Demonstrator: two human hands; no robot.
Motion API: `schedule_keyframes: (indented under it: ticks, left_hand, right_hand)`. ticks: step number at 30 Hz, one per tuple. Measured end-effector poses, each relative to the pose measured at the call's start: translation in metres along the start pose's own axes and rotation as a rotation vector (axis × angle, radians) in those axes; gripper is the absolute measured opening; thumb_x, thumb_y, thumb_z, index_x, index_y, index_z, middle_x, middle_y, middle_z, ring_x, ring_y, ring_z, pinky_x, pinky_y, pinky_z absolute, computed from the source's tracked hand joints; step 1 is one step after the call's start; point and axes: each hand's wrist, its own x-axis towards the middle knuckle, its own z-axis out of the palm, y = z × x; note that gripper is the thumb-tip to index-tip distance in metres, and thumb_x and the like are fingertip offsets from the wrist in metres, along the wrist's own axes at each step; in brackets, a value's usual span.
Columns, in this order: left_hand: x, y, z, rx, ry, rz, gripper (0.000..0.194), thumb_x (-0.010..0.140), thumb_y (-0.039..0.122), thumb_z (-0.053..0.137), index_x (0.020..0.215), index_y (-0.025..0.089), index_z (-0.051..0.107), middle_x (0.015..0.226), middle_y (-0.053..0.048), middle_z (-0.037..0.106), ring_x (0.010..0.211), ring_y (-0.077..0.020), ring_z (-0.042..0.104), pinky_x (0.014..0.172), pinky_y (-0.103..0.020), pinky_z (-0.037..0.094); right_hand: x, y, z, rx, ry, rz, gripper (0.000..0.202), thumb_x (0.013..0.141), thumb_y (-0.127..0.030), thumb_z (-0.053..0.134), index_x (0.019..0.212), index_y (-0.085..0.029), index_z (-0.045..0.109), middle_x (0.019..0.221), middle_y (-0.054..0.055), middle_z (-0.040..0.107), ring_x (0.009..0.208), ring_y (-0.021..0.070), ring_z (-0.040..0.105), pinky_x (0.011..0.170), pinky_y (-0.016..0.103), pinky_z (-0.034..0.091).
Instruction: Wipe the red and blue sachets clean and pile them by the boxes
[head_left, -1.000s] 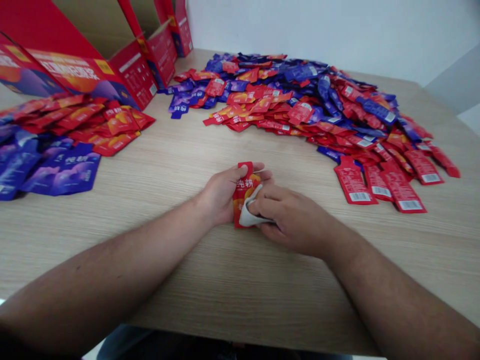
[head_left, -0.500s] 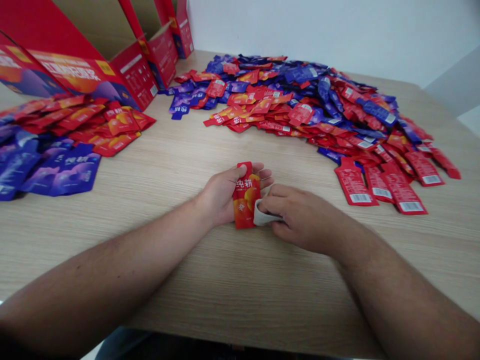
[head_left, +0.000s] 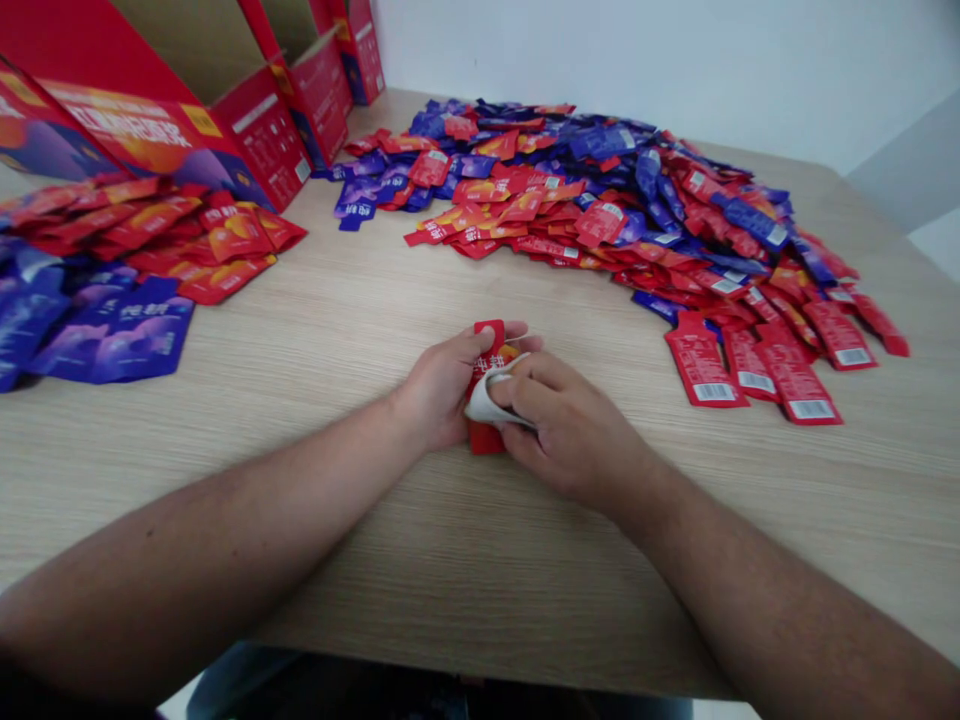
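Flat red-and-orange printed pouch (head_left: pixel 486 440), clasped under the thumb of left hand (head_left: pixel 444 388), folded white cloth (head_left: pixel 486 404) pinched in right hand (head_left: pixel 574 425) hides the pouch's middle, heaped red and purple pouches (head_left: pixel 540 208) beyond the fingertips, red cardboard boxes (head_left: pixel 262 140) farther left.

Ahead of the held red pouch (head_left: pixel 486 441), bare tabletop (head_left: pixel 337 330) offers a hand a lane that also spreads left, until the large mixed heap (head_left: pixel 525 215) bars the way beyond the pouch and bends round to its far right. Well to the pouch's left, a smaller heap of pouches (head_left: pixel 225 240) stands in the way, with red cartons (head_left: pixel 262 140) behind. Close in, the left hand (head_left: pixel 454 385) blocks the pouch's left side, the right hand (head_left: pixel 559 420) and white cloth (head_left: pixel 484 405) cover its face and right side, and both forearms flank the open wood on its near side.
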Motion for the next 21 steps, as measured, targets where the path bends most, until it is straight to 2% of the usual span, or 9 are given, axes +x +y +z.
schedule_keyframes:
  ticks: [2, 6, 10, 14, 18, 21]
  left_hand:
    - [-0.0011, -0.0003, 0.0006, 0.007, 0.001, -0.001, 0.024, 0.099, 0.024, 0.051, 0.102, 0.014, 0.072, 0.104, -0.014, 0.078, 0.1, -0.025, 0.075, 0.102, -0.043, 0.056]
    - [-0.0022, 0.0003, 0.0016, 0.039, 0.016, -0.008, 0.025, 0.099, 0.024, 0.051, 0.106, 0.014, 0.072, 0.103, -0.013, 0.078, 0.092, -0.023, 0.075, 0.1, -0.043, 0.057]
    - [-0.0018, 0.0005, 0.0021, 0.049, 0.009, -0.001, 0.025, 0.1, 0.023, 0.05, 0.105, 0.013, 0.072, 0.105, -0.014, 0.079, 0.093, -0.0239, 0.076, 0.1, -0.043, 0.057]
    - [-0.0005, -0.0005, 0.0004, 0.049, 0.014, 0.001, 0.026, 0.098, 0.022, 0.051, 0.109, 0.013, 0.073, 0.107, -0.015, 0.079, 0.099, -0.0254, 0.076, 0.102, -0.044, 0.056]
    - [0.0003, -0.0013, -0.001, 0.047, -0.016, -0.004, 0.026, 0.099, 0.022, 0.051, 0.11, 0.013, 0.073, 0.108, -0.015, 0.079, 0.102, -0.0272, 0.076, 0.102, -0.046, 0.056]
    - [0.0, -0.0014, 0.0006, 0.05, -0.001, 0.009, 0.025, 0.098, 0.021, 0.051, 0.11, 0.013, 0.072, 0.107, -0.014, 0.079, 0.099, -0.0253, 0.076, 0.101, -0.043, 0.057]
  right_hand:
    - [-0.0001, -0.0027, 0.0002, -0.018, -0.047, -0.053, 0.018, 0.092, -0.009, 0.056, 0.102, -0.02, 0.067, 0.1, 0.008, 0.064, 0.094, 0.0229, 0.058, 0.088, 0.039, 0.052]
    - [0.0006, -0.0036, -0.0036, -0.041, 0.02, -0.016, 0.015, 0.094, -0.012, 0.056, 0.102, -0.018, 0.067, 0.102, 0.01, 0.065, 0.097, 0.0246, 0.059, 0.09, 0.041, 0.052]
    - [0.001, -0.0035, -0.0065, -0.06, -0.082, -0.072, 0.019, 0.095, -0.011, 0.054, 0.103, -0.018, 0.069, 0.101, 0.01, 0.065, 0.093, 0.0244, 0.058, 0.087, 0.04, 0.052]
    - [0.0008, -0.0047, -0.0071, -0.077, -0.018, -0.027, 0.017, 0.093, -0.01, 0.056, 0.101, -0.017, 0.069, 0.1, 0.01, 0.065, 0.095, 0.0239, 0.058, 0.086, 0.039, 0.051]
    - [0.0001, -0.0046, -0.007, -0.09, -0.099, -0.111, 0.019, 0.094, -0.009, 0.055, 0.1, -0.018, 0.072, 0.097, 0.009, 0.066, 0.09, 0.0234, 0.058, 0.083, 0.039, 0.051]
    - [0.0008, -0.0019, -0.0073, -0.108, -0.027, -0.056, 0.019, 0.096, -0.012, 0.055, 0.103, -0.018, 0.071, 0.101, 0.01, 0.066, 0.096, 0.0253, 0.06, 0.088, 0.04, 0.052]
